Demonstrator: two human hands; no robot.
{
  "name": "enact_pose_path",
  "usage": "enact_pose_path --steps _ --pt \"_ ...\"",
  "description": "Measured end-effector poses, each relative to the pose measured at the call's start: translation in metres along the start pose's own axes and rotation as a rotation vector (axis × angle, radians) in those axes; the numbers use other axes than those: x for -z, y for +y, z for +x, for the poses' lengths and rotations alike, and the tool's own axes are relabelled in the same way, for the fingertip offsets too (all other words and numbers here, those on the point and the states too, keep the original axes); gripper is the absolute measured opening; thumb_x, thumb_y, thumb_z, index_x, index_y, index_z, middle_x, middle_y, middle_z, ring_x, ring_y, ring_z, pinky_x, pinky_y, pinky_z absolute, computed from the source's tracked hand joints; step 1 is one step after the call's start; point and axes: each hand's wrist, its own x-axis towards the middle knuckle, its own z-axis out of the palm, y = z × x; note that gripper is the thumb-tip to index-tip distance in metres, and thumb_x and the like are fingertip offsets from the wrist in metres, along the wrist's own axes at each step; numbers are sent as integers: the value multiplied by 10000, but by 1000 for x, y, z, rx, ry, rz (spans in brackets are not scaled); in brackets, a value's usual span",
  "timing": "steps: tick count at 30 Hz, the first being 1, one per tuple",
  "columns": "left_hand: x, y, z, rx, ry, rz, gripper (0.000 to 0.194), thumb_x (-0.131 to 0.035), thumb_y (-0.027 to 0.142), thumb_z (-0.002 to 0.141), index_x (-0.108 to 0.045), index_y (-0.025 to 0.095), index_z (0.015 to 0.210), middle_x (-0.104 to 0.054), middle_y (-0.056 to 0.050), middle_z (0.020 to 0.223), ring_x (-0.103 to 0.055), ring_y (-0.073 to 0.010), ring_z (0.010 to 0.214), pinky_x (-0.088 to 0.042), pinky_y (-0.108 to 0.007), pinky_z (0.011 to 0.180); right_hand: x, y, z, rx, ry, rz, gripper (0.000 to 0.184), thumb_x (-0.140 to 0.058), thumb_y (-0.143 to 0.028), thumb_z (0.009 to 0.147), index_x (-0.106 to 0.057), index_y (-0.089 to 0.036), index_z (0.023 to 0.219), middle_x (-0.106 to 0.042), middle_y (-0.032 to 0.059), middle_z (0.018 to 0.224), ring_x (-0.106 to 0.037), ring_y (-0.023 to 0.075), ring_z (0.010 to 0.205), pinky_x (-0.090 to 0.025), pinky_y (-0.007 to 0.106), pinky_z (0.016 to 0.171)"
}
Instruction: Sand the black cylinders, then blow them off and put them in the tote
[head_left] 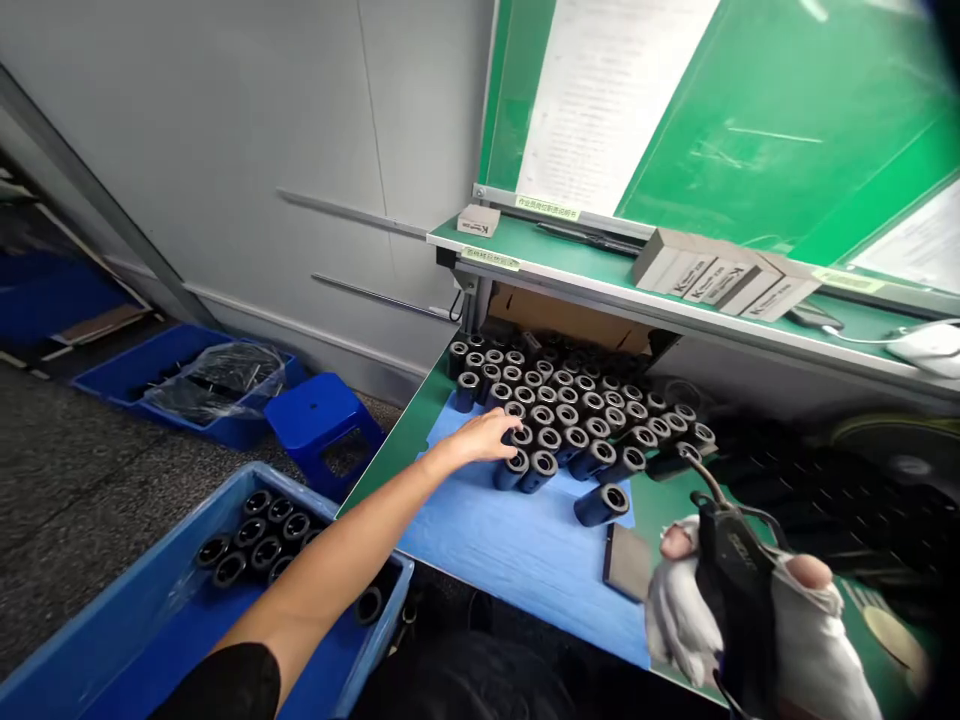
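Many black hollow cylinders (567,415) stand upright in rows on the green workbench, some over a blue sheet (487,530). My left hand (487,437), bare, has thumb and fingers closed around the top of one black cylinder (523,437) at the near left of the group. My right hand (690,610), in a white glove with bare fingertips, grips a black air blow gun (739,580). Its bent metal nozzle reaches to the mouth of a tilted cylinder (673,461) at the group's right edge. Nearer me, another cylinder (601,504) leans on the blue sheet.
A flat grey-brown block (628,563) lies near the bench's front edge. At lower left, a blue crate (142,590) holds several cylinders; behind it are a blue stool (322,410) and another blue bin (232,425). Small boxes (720,275) sit on the shelf above.
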Motion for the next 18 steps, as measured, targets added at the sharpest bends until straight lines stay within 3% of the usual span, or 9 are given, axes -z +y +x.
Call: enact_pose_path --steps 3,6,9,11,13,15,18 --pt "-12 7 16 40 -85 73 455 -757 193 623 -692 228 1072 -639 -66 1005 -630 -278 959 -501 -327 870 9 8 6 -54 -91 265 734 -91 -874 733 -597 -356 849 -303 23 448 -456 187 375 -410 423 546" --pt "-27 14 16 77 -102 128 303 -754 115 586 -696 206 869 -647 -68 833 -649 -311 873 -513 -378 836 10 14 19 -24 -88 268 752 -133 -916 735 -563 -330 925 -379 15 464 -453 215 370 -424 424 511" --pt "-22 11 -6 110 -19 187 244 -652 52 668 -677 192 867 -645 -105 887 -651 -336 927 -499 -421 877 -8 19 43 2 -191 184 612 -247 -827 837 -463 -288 1029 -481 2 567 -498 205 427 -462 397 534" --pt "-2 -2 -31 141 76 233 263 -557 45 753 -665 189 945 -619 -137 1030 -647 -332 974 -487 -442 914 -33 22 64 0 -325 87 515 -411 -729 860 -398 -240 1021 -523 -9 599 -528 186 459 -483 359 548" --pt "30 -22 -57 200 194 317 288 -477 57 828 -648 192 1017 -566 -155 1141 -648 -320 990 -484 -458 933 -69 23 86 -27 -423 2 500 -533 -657 823 -352 -217 977 -541 -24 603 -537 165 456 -494 328 533" --pt "68 -45 -83 278 308 426 305 -422 69 878 -630 192 1063 -523 -166 1190 -654 -308 988 -494 -465 931 -113 19 107 -36 -446 -75 524 -569 -645 777 -315 -220 948 -543 -42 602 -527 155 424 -496 315 484" --pt "119 -77 -115 392 412 560 315 -381 59 901 -616 176 1075 -505 -182 1196 -665 -305 973 -516 -468 902 -184 3 134 81 -429 -191 467 -491 -629 799 -298 -231 951 -530 -61 602 -513 145 389 -466 283 404"
